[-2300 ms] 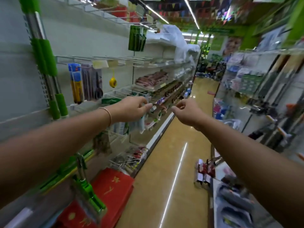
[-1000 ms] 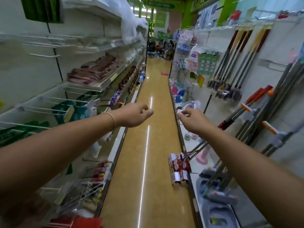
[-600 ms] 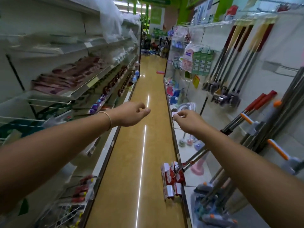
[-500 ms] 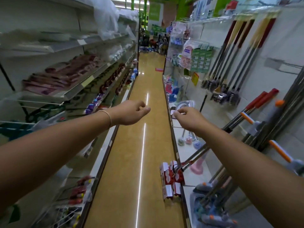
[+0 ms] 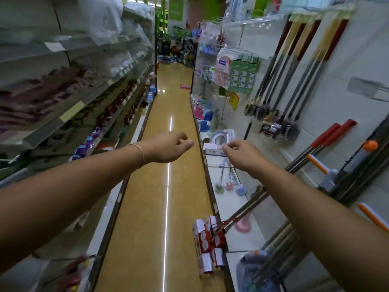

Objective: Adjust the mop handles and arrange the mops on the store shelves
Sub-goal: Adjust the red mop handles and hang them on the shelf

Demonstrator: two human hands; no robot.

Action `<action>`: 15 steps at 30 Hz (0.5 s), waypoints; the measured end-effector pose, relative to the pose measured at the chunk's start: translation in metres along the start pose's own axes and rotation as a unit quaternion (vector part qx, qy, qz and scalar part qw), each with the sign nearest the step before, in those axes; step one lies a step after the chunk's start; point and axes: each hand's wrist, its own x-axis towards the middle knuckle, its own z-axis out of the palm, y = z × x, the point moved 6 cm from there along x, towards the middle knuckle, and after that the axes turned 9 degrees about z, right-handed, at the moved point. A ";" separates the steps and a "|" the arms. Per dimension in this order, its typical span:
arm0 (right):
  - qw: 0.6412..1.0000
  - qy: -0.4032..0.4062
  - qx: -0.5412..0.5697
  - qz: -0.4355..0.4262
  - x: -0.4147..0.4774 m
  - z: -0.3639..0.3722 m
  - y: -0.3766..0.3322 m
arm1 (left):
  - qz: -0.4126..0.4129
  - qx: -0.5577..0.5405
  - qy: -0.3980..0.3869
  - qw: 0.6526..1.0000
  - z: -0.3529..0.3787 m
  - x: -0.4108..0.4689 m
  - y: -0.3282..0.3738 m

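Observation:
Both my arms reach out over the aisle, holding nothing. My left hand point(image 5: 168, 147) hangs mid-aisle with loosely curled fingers. My right hand point(image 5: 242, 153) is beside the right-hand shelving, fingers also loosely curled. Below my right forearm a mop with a steel pole and red grip point(image 5: 328, 138) leans against the wall, its red-and-white packaged head point(image 5: 207, 243) sticking out over the shelf edge into the aisle. More mops with orange levers point(image 5: 317, 166) lean at the far right. Hanging brooms point(image 5: 280, 85) line the wall behind.
A shiny tan floor point(image 5: 168, 207) runs between two shelf rows. The left shelving point(image 5: 69, 114) carries packaged goods. The low right shelf point(image 5: 229, 207) holds toilet brushes point(image 5: 228, 184), a pink plunger point(image 5: 243, 225) and a blue bucket point(image 5: 252, 277).
The view has swung from the left shelving with green mops round to the right-hand mop display. Both hands stayed outstretched and holding nothing; in the last half second they barely moved.

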 end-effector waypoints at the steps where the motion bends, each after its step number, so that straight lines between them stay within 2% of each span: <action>1: 1.000 0.009 -0.004 0.005 0.012 0.001 -0.003 | 0.009 0.001 -0.001 1.000 -0.003 0.012 -0.005; 15: 0.991 0.084 0.010 0.108 0.155 0.010 -0.034 | 0.107 0.003 -0.050 0.993 -0.052 0.188 -0.089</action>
